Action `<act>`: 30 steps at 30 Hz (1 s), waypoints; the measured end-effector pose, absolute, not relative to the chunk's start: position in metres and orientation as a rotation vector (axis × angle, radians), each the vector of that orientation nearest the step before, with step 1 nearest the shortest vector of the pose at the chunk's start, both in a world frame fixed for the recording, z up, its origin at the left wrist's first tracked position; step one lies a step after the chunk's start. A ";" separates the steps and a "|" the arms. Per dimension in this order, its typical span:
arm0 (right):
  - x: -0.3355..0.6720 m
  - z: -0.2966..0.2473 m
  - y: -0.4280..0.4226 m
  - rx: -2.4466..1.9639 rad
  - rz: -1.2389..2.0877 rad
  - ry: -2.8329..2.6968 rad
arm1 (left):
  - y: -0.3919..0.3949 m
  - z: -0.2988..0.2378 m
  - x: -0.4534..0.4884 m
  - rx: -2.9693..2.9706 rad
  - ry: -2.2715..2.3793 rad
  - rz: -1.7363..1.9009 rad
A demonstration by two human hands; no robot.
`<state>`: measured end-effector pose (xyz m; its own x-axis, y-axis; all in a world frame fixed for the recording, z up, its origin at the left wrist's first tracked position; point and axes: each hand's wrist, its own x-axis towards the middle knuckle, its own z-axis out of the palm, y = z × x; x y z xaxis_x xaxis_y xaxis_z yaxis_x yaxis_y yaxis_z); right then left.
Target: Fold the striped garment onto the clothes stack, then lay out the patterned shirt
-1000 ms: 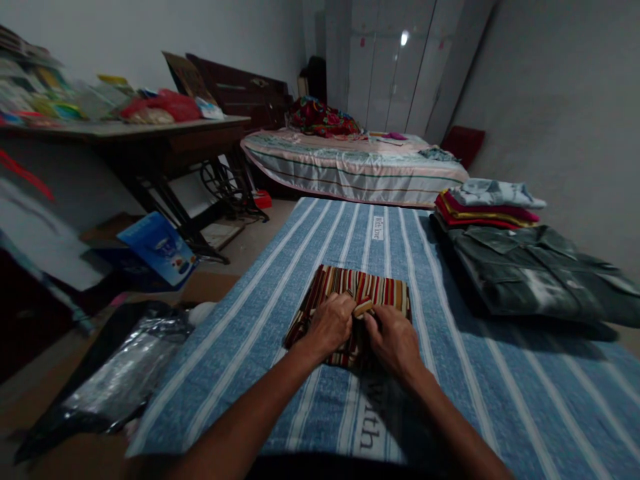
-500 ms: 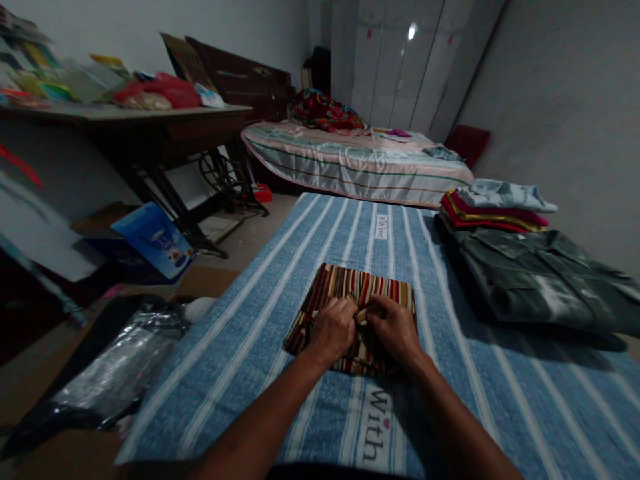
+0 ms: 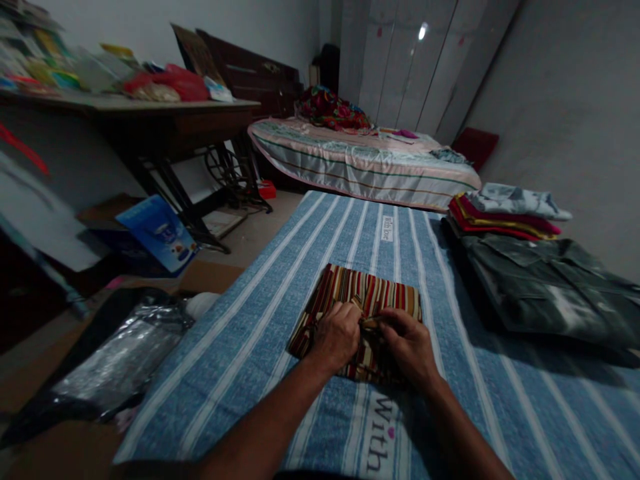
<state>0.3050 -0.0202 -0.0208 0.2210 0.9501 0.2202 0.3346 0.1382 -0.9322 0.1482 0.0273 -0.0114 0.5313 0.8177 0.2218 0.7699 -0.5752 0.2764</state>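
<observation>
Red-and-tan cloth lies folded on the blue cover, my left hand and right hand close together, pinching a strip of it. Uneven tugging from either could, I think, skew the folds.

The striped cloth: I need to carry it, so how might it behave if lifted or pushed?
The striped cloth would probably be floppy, since it puckers where the left hand and right hand pinch it. It looks fairly light, being a low folded bundle. Pushed, it would likely crumple or slide, lying flat on the blue cover.
</observation>
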 end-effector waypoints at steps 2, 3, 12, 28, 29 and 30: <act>0.305 -0.023 -0.020 -1.410 0.706 -1.323 | 0.028 -0.013 0.148 2.623 1.363 0.517; 0.305 -0.024 -0.020 -1.413 0.706 -1.330 | 0.028 -0.014 0.148 2.622 1.362 0.528; 0.308 -0.029 -0.020 -1.379 0.762 -1.345 | 0.028 -0.014 0.146 2.600 1.314 0.562; 0.309 -0.027 -0.022 -1.381 0.731 -1.450 | 0.029 -0.014 0.147 2.640 1.361 0.515; 0.309 -0.027 -0.022 -1.374 0.726 -1.446 | 0.029 -0.014 0.147 2.642 1.368 0.506; 0.309 -0.027 -0.023 -1.367 0.721 -1.441 | 0.029 -0.013 0.147 2.644 1.374 0.497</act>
<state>0.3094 -0.0229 -0.0273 0.1186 0.9610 0.2497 0.3762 0.1893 -0.9070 0.1469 0.0288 -0.0132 0.5337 0.8131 0.2324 0.7737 -0.5804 0.2541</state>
